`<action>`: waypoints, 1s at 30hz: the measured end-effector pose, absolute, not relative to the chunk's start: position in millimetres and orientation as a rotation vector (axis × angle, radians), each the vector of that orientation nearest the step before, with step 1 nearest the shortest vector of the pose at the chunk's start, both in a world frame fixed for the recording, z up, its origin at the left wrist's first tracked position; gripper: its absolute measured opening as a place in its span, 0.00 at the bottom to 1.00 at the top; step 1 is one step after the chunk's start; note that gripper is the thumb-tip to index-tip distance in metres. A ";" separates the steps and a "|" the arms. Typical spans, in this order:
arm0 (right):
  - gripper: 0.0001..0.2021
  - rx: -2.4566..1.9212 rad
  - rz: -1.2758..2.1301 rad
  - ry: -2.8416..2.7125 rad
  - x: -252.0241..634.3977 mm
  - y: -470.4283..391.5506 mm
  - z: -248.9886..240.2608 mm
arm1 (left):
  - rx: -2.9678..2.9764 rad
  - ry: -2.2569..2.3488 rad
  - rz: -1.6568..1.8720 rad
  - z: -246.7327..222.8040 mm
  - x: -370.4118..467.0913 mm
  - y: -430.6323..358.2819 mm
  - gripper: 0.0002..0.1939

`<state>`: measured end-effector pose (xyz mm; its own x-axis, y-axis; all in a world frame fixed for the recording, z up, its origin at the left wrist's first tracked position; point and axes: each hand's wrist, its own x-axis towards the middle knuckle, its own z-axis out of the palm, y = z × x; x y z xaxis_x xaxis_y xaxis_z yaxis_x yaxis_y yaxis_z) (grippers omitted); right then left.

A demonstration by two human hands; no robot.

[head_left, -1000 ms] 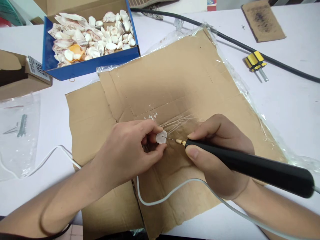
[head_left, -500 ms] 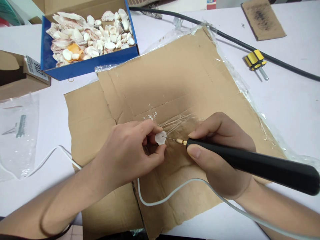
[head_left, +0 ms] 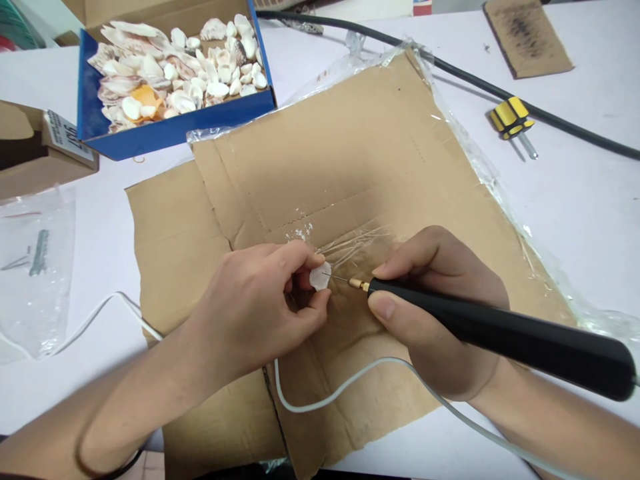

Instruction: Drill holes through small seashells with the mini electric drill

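Between the thumb and fingers of my left hand (head_left: 265,293) is a small white shell piece (head_left: 321,275), held above the brown cardboard (head_left: 310,167). My right hand (head_left: 445,307) is closed round a black pen-shaped drill (head_left: 500,337) with a brass collar. Its thin bit points left, and the tip meets the face of the white shell piece. White powder (head_left: 303,230) lies on the cardboard just beyond my left fingers. A white cable (head_left: 350,393) curves over the cardboard below both hands.
A blue box (head_left: 180,127) of shells stands at the back left, beside an open brown carton (head_left: 45,160). A clear bag (head_left: 40,267) lies at the left. Back right are a yellow-black screwdriver (head_left: 511,119), a black cable (head_left: 465,79) and a stained cardboard piece (head_left: 527,40).
The drill in my right hand has shifted slightly left, and its rear end sits a little lower. My left hand keeps the same hold on the shell piece. The view has shifted slightly.
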<state>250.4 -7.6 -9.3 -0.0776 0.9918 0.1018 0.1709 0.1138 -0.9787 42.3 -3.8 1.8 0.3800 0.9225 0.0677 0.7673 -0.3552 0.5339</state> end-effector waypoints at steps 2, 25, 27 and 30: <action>0.13 -1.208 1.091 -1.448 251.0 -7.5 -8.8 | 2.237 1.453 0.495 1.5 42.5 -3.7 0.05; 0.12 -1.221 1.090 -1.474 251.7 -8.6 -11.0 | 2.212 1.435 0.473 0.9 41.2 -1.6 0.07; 0.12 -1.227 1.088 -1.475 251.6 -8.5 -11.1 | 2.210 1.431 0.482 0.5 41.3 -2.0 0.07; 0.11 -1.222 1.094 -1.469 251.6 -8.8 -11.1 | 2.204 1.439 0.494 0.5 41.6 -2.7 0.07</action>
<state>251.6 -8.8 -11.1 -0.1003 0.9899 0.1001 0.1872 0.1176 -0.9753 41.6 -2.7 0.5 0.3883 0.9203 0.0475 0.7555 -0.3475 0.5554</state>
